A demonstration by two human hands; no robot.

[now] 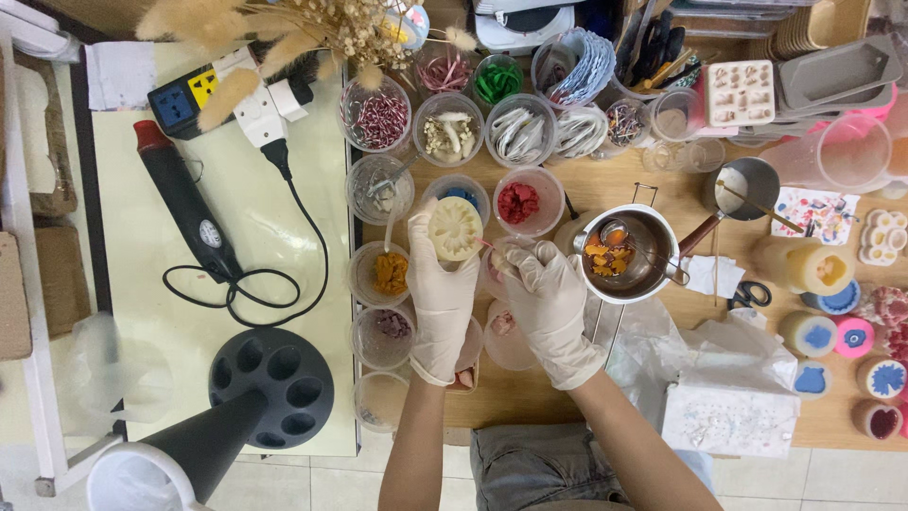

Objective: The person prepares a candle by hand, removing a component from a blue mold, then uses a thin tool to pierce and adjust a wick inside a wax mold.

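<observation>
Step in hand: the person appears to be decorating a small wax piece, judging by the cups of dried bits and the melting pot nearby.
Left hand: gloved, fingers closed around a pale round flower-patterned disc, held above the cups at the desk's left part.
Right hand: gloved, fingertips pinched together just beside the disc; what they pinch is too small to tell.
Next move calls for: a steady left hand and a fine, precise placement.
Disc look: cream, ribbed petals, face turned up.
Around: red petal cup, orange cup.
</observation>
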